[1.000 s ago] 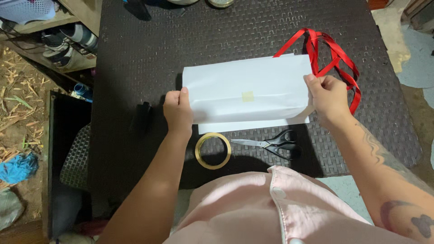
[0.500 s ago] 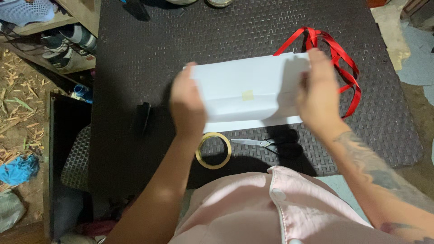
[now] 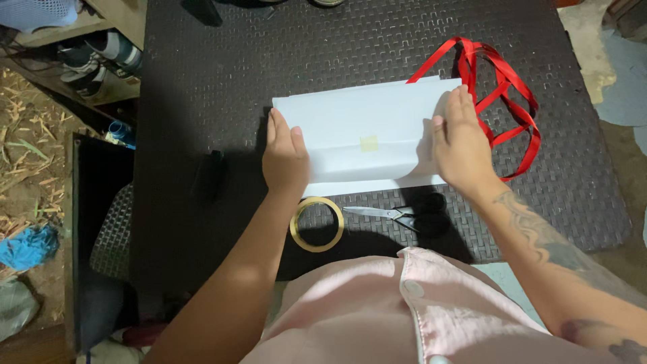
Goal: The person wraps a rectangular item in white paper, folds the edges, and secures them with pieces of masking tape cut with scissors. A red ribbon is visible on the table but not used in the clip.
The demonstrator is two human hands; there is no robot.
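A flat parcel wrapped in white paper (image 3: pixel 364 128) lies on a dark woven table (image 3: pixel 202 81), with a small piece of yellowish tape (image 3: pixel 368 143) over its seam. My left hand (image 3: pixel 285 158) rests flat on the parcel's left end, fingers stretched out. My right hand (image 3: pixel 460 145) presses flat on its right end. Neither hand grips anything. A loose red ribbon (image 3: pixel 502 87) lies beside the right hand, partly under the parcel's far right corner.
A roll of yellowish tape (image 3: pixel 317 224) and black-handled scissors (image 3: pixel 404 214) lie near the table's front edge. A small black object (image 3: pixel 211 174) sits left of the parcel. Shoes (image 3: pixel 94 57) on a shelf and litter lie on the floor at left.
Both hands let go of the parcel's ends, lifted, and now lie flat on top of the paper. The parcel has barely shifted.
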